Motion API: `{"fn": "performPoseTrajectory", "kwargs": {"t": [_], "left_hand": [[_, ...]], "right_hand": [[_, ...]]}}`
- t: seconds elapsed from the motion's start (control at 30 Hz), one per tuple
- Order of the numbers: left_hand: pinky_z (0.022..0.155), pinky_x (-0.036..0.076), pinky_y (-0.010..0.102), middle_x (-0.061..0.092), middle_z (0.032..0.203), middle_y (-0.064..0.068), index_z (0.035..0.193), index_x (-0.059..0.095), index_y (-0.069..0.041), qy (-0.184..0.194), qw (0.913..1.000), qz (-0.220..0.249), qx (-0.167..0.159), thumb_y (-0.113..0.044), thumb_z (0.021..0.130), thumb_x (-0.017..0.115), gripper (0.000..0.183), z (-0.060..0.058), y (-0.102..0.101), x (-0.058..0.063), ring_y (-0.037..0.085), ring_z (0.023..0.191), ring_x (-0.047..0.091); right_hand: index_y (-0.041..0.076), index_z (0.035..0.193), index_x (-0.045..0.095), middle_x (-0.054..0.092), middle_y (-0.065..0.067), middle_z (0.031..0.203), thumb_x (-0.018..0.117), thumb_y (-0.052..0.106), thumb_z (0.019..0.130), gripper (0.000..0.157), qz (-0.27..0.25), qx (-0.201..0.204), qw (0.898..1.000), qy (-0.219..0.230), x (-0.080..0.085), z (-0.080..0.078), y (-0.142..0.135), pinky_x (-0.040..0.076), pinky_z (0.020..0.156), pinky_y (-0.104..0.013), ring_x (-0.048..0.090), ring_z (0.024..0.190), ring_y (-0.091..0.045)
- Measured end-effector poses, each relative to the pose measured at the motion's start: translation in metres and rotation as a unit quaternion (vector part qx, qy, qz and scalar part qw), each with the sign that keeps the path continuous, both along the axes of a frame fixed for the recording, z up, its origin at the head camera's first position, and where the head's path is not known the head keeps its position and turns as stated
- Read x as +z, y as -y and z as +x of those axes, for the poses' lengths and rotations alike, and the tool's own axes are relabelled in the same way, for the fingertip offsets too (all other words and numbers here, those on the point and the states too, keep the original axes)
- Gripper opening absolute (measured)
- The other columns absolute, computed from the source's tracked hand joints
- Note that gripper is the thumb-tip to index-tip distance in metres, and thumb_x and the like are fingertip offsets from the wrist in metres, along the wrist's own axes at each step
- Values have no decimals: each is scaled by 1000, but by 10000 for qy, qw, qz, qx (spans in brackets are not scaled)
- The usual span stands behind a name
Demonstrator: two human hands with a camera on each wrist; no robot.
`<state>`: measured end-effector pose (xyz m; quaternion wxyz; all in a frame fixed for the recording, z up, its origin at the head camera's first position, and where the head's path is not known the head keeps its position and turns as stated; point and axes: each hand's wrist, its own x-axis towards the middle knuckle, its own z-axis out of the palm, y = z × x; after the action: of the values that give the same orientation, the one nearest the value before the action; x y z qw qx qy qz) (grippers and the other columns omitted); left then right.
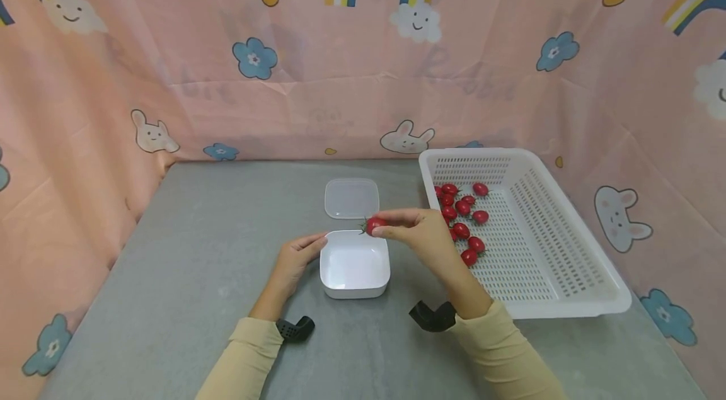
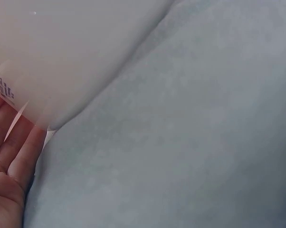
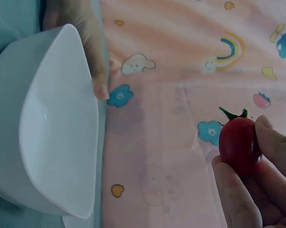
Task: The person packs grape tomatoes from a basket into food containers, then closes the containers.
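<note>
My right hand (image 1: 422,236) pinches a red cherry tomato (image 1: 374,225) between thumb and fingertips. The tomato, its green stalk pointing away from the hand, is over the back right part of a white box (image 1: 354,291). In the right wrist view the tomato (image 3: 240,145) shows smooth and oval, and the box's inside (image 3: 62,123) holds nothing visible. My left hand (image 1: 293,264) touches the box at its back left corner. In the left wrist view straight fingers (image 2: 24,152) lie against the box's outer wall (image 2: 86,57); the thumb is hidden there.
A translucent lid (image 1: 351,198) lies on the grey table (image 1: 215,274) behind the box. On the right stands a large white perforated basket (image 1: 573,223), with several cherry tomatoes (image 1: 480,217) along its left side. A pink printed curtain (image 1: 317,97) hangs behind the table.
</note>
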<state>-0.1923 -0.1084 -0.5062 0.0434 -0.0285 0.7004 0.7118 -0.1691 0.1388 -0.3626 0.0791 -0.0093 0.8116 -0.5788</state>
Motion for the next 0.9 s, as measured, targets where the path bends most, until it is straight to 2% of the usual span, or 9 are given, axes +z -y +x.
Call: {"fn": "performPoseTrajectory", "kwargs": {"t": [0.3,0.53,0.77,0.9], "left_hand": [[86,52,19,75,113,8,117,69,8,-18,10000,74,37,-14,93,67,32,0,0,1,-1,95,66],[86,52,20,73,117,14,117,70,6,27,10000,0,26,-14,94,67,31,1,-1,2,1,96,66],[88,52,21,72,119,16,117,70,5,2,9999,-103,5,-17,93,68,32,1,-1,3,1,98,66],[90,52,23,73,118,14,117,70,4,-26,10000,-80,-15,-17,93,68,32,1,0,3,2,99,66]], "right_hand": [[11,108,78,75,-6,114,83,26,81,31,143,155,9997,-146,-17,1,18,53,96,-41,65,109,-20],[11,101,80,78,-5,104,85,23,78,26,410,49,9987,-309,-38,-3,33,56,90,-40,67,105,-21],[12,100,81,78,-5,101,87,22,76,26,449,6,9989,-142,-56,-9,42,55,85,-34,69,97,-18],[12,100,81,78,-5,102,87,23,75,28,458,132,9987,-166,-65,-12,48,56,88,-38,71,97,-19]]}}
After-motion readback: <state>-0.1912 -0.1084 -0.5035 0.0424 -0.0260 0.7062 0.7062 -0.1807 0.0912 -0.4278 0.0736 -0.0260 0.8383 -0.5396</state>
